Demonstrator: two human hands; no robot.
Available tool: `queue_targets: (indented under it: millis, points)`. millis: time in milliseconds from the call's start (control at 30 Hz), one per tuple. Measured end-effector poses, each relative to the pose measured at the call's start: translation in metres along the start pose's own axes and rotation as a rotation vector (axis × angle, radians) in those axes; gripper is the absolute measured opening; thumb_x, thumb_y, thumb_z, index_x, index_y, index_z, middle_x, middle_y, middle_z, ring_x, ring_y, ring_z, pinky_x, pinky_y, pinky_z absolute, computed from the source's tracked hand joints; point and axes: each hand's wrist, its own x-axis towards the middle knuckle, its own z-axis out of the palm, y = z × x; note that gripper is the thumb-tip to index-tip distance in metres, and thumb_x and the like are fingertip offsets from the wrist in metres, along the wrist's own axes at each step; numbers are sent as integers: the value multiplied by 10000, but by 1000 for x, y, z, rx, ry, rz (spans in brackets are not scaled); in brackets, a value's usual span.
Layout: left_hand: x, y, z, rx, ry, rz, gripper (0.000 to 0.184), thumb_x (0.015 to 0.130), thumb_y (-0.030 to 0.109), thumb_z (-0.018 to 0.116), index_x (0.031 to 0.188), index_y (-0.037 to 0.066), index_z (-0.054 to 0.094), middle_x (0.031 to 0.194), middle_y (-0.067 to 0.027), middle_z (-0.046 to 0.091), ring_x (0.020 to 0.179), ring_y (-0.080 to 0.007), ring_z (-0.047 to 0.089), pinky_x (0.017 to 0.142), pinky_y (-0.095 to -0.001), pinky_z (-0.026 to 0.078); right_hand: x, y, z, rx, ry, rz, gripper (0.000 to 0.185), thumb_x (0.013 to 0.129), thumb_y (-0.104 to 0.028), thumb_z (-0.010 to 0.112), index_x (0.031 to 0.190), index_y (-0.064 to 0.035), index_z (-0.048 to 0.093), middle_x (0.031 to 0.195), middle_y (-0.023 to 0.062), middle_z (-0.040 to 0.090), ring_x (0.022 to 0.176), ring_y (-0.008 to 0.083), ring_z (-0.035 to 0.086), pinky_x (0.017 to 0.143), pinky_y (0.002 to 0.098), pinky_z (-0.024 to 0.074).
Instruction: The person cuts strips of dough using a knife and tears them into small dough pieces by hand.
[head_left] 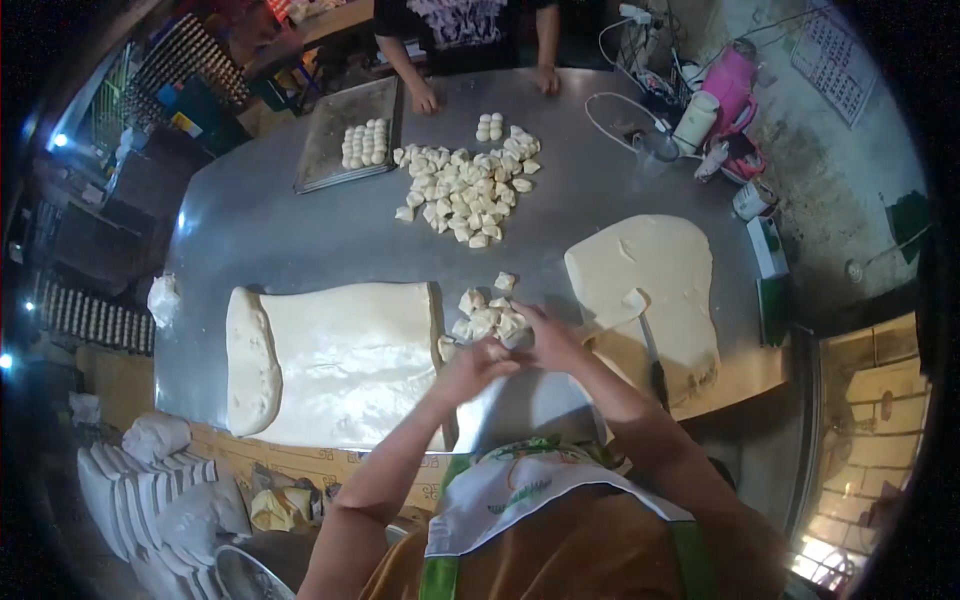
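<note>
My left hand (475,370) is closed with its fingertips around a small piece of dough (497,352), mostly hidden by the fingers. Just beside it, my right hand (545,338) has its fingers stretched out and apart along the near right side of a small pile of cut dough pieces (484,321). To the left of my hands lies a thick, shiny dough slab (345,350), its far left edge folded into a roll. On the right a flat dough sheet (650,270) is spread out, with a dark-handled scraper (652,350) resting on it.
Across the metal table (280,240), a person's hands (425,98) rest near a larger heap of dough pieces (470,190). A tray (345,120) holds rows of dough balls (365,143). A pink thermos (730,85) and a can (753,199) stand along the right edge.
</note>
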Motion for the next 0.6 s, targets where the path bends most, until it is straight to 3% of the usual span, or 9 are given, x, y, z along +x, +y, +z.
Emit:
queue_targets:
  millis: [100, 133, 233, 267, 367, 433, 467, 533, 600]
  points:
    - [-2, -83, -37, 819, -81, 3, 247, 816, 118, 689, 1059, 88, 653, 1120, -168, 599, 1073, -413, 530, 939, -462, 464, -26, -11, 1, 146, -65, 204, 765, 752, -275, 806, 1394, -41, 464, 1345, 221, 520, 1160, 329, 579, 921, 451, 497]
    - [2, -90, -33, 805, -79, 1, 247, 816, 118, 689, 1059, 88, 653, 1120, -168, 599, 1073, -413, 530, 939, -462, 464, -26, -11, 6, 136, -73, 212, 765, 752, -275, 806, 1394, -41, 464, 1345, 221, 520, 1160, 329, 579, 921, 451, 497]
    - [25, -102, -23, 547, 167, -79, 377, 762, 121, 724, 1107, 61, 585, 1117, -230, 539, 1085, -423, 515, 877, -495, 476, -10, -13, 31, -462, 115, 55, 890, 727, -251, 818, 1462, -56, 355, 1389, 230, 468, 1201, 383, 535, 955, 447, 483]
    - [33, -105, -27, 495, 218, -91, 405, 751, 122, 731, 1117, 56, 571, 1116, -242, 527, 1088, -425, 512, 864, -502, 479, 7, -15, 36, -464, 119, 52, 890, 727, -251, 818, 1462, -56, 355, 1389, 230, 468, 1201, 383, 535, 955, 447, 483]
    - [83, -118, -49, 301, 83, -70, 644, 707, 76, 742, 1268, 51, 428, 1088, -226, 545, 1066, -423, 518, 883, -505, 475, 84, -20, 42, -472, -152, 52, 922, 731, -217, 800, 1482, -51, 291, 1433, 248, 405, 1224, 422, 506, 987, 454, 468]
    - [114, -147, -90, 541, 114, 212, 713, 709, 63, 748, 1315, 64, 371, 1107, -229, 557, 969, -424, 584, 843, -483, 505, 132, -16, 41, -431, -120, 60, 946, 711, -224, 816, 1482, -70, 291, 1423, 240, 410, 1221, 436, 498, 988, 462, 464]
    - [120, -137, -121, 365, 115, 81, 720, 722, 75, 760, 1321, 61, 361, 1131, -216, 562, 953, -391, 606, 824, -452, 514, 155, -17, 40, -376, -93, 71, 969, 691, -232, 831, 1483, -89, 291, 1413, 232, 414, 1217, 449, 490, 988, 470, 460]
    - [121, -106, -170, 103, 199, -61, 706, 768, 76, 754, 1344, 54, 345, 1184, -179, 567, 972, -314, 623, 801, -400, 525, 188, -56, 27, -267, 68, 11, 877, 781, -192, 755, 1499, -83, 261, 1437, 225, 412, 1258, 419, 485, 1016, 443, 442]
    - [122, -105, -192, -47, 425, 7, 656, 855, 60, 685, 1396, 54, 314, 1244, -134, 558, 1045, -256, 606, 830, -372, 515, 213, -63, 36, 47, 474, -314, 784, 866, -152, 676, 1511, -75, 237, 1459, 214, 410, 1295, 358, 480, 1039, 406, 420]
